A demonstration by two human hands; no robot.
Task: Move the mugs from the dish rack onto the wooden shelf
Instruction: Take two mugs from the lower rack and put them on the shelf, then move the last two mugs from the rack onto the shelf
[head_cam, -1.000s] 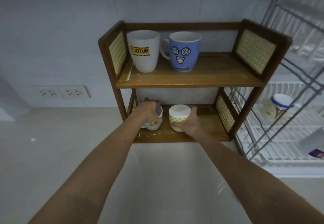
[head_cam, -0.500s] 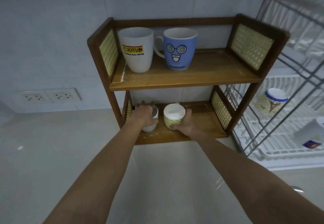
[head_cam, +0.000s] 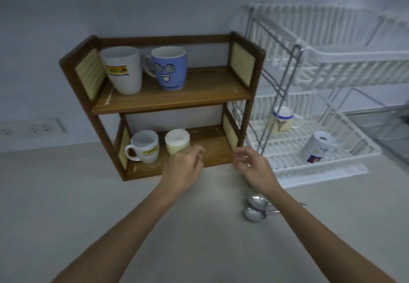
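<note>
The wooden shelf (head_cam: 205,96) stands against the wall. Its upper board carries a tall white mug (head_cam: 122,70) and a blue face mug (head_cam: 169,68). On the lower board sit a small white mug (head_cam: 146,146) and a yellow-green patterned cup (head_cam: 177,141). My left hand (head_cam: 184,167) hovers empty in front of the patterned cup, fingers loosely apart. My right hand (head_cam: 253,167) hangs empty by the shelf's right foot, fingers apart. In the white dish rack (head_cam: 332,65) a blue-rimmed mug (head_cam: 282,120) and a white printed mug (head_cam: 317,147) lie on the lower tier.
Two metal spoons (head_cam: 255,207) lie on the grey counter (head_cam: 66,194) under my right forearm. Wall sockets (head_cam: 33,128) sit left of the shelf. The rack's upper tier (head_cam: 354,76) overhangs the two mugs.
Both hands let go of the small white mug and the patterned cup and drew back from the lower board. The view swung right, showing more of the dish rack.
</note>
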